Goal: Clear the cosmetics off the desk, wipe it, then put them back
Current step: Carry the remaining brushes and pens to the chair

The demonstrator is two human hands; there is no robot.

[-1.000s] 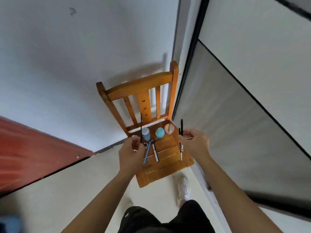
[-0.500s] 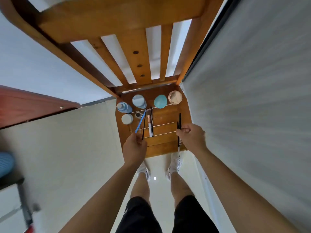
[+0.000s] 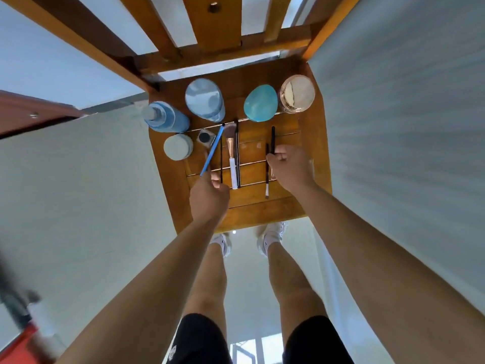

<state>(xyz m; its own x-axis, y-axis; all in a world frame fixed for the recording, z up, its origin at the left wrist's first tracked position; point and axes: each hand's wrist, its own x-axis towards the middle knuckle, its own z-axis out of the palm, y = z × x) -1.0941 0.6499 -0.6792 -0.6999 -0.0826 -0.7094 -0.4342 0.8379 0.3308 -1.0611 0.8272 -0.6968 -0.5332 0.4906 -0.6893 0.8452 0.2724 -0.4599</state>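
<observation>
Our left hand (image 3: 208,198) pinched the blue brush (image 3: 212,153) by its tail. Our right hand (image 3: 290,166) curled round a black pencil (image 3: 273,139), possibly the small brush (image 3: 267,179) too. Loose brushes (image 3: 232,164) lay between our grips on the chair seat (image 3: 252,206). Risk: a sloppy lift could've rolled them off.

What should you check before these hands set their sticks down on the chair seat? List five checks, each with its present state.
1. Left hand has a grip on the blue stick: ok.
2. Right hand holds the black stick: ok.
3. Chair seat has bare slats near its front edge: ok.
4. Blue stick clear of the small black pot: cannot tell, they overlap in view.
5. Gold-lidded jar and teal case apart from both hands: ok.
</observation>
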